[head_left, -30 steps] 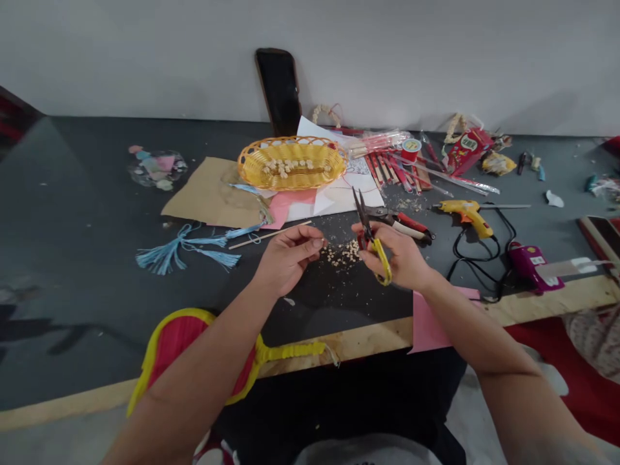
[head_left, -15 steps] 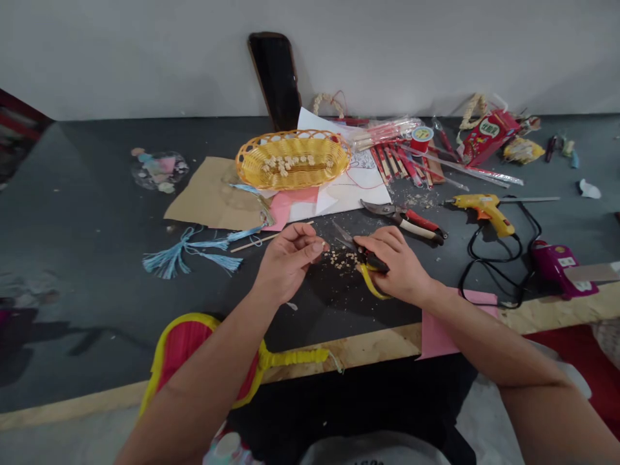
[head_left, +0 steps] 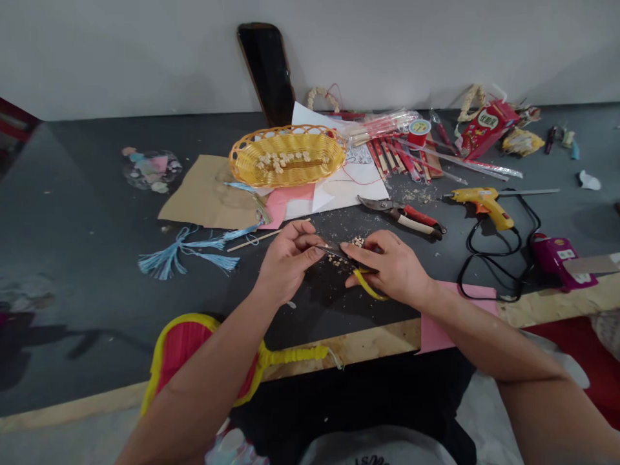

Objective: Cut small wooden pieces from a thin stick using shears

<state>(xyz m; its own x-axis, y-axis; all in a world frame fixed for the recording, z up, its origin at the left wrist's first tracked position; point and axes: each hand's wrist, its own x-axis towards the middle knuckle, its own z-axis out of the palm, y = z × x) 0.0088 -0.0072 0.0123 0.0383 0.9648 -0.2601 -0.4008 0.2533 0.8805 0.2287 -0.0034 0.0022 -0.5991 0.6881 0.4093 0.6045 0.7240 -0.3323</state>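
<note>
At the near edge, the plywood rim of the table runs beneath both forearms. A red pleated craft piece with a yellow border lies across it on the left, partly under the left forearm, and a pink paper sheet lies under the right forearm.

On the dark grey tabletop, the right hand is closed around yellow-handled scissors, their blades pointing toward the left hand. That hand's curled fingers and thumb are pinched together, but whether they hold anything small is hard to tell. Small beige bits are scattered on the table just under the blades.

Beyond the hands, to the left, lie blue tassels, a thin wooden stick and a kraft cardboard sheet. To the right are red-handled pruning shears, a yellow glue gun with its black cord, and a magenta device.

Farther back, a yellow woven basket sits on white paper, near a red thread spool and a red box. A black slab leans against the white wall.
</note>
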